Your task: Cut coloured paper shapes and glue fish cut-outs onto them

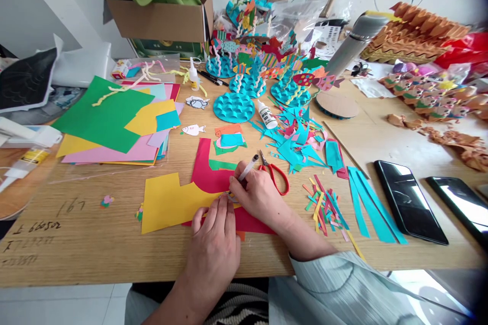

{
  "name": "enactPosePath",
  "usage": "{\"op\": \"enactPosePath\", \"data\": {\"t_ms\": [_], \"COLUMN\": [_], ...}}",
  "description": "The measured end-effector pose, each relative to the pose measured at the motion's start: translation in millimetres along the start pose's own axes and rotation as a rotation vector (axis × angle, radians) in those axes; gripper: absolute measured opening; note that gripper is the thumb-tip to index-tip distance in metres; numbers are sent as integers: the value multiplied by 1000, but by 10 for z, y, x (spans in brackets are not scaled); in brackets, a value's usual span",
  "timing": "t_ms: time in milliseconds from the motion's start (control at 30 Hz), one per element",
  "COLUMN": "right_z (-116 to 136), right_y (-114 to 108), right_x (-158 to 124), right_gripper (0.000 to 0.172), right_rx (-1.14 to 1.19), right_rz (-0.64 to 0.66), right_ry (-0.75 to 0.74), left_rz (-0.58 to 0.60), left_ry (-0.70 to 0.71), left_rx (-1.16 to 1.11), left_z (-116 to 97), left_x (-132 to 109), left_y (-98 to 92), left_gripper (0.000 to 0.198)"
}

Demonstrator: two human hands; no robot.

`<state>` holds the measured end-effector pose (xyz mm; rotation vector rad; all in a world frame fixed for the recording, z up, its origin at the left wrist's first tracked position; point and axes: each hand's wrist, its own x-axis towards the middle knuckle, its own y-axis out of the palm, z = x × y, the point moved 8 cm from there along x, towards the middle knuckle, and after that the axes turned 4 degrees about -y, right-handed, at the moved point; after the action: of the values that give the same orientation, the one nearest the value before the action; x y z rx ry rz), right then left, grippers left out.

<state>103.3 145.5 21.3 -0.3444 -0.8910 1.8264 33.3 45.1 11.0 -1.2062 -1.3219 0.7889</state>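
My right hand grips a pen with a clear barrel and dark end, slanting up from the fingers. The pen's tip is hidden behind the hand. Fingers stretched, my left hand lies on a piece of yellow paper and presses on a small piece just at its fingertips. That piece is mostly covered, so its shape cannot be made out. Red paper lies partly beneath the yellow sheet. Beyond my right hand rest red-handled scissors. White fish cutouts lie past the paper.
Coloured sheets are stacked at left. Glue bottles, turquoise wavy discs and decorated fish stand toward the back. Turquoise scraps and thin paper strips are heaped at right, near two phones. A grey flask stands behind.
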Motion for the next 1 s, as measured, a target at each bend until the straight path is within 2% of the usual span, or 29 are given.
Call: {"op": "enactPosePath", "data": {"t_ms": [767, 1000], "right_z": [-21, -36], "right_y": [-20, -19], "right_x": [-11, 14], "right_gripper": [16, 14], "right_rx": [-30, -28], "right_rz": [2, 52], "right_ry": [-8, 11], "left_rz": [-2, -21], "left_ry": [6, 20], "left_rx": [-4, 11], "left_z": [9, -4], "left_x": [-3, -6], "left_y": [7, -10], "left_gripper": [39, 40]}}
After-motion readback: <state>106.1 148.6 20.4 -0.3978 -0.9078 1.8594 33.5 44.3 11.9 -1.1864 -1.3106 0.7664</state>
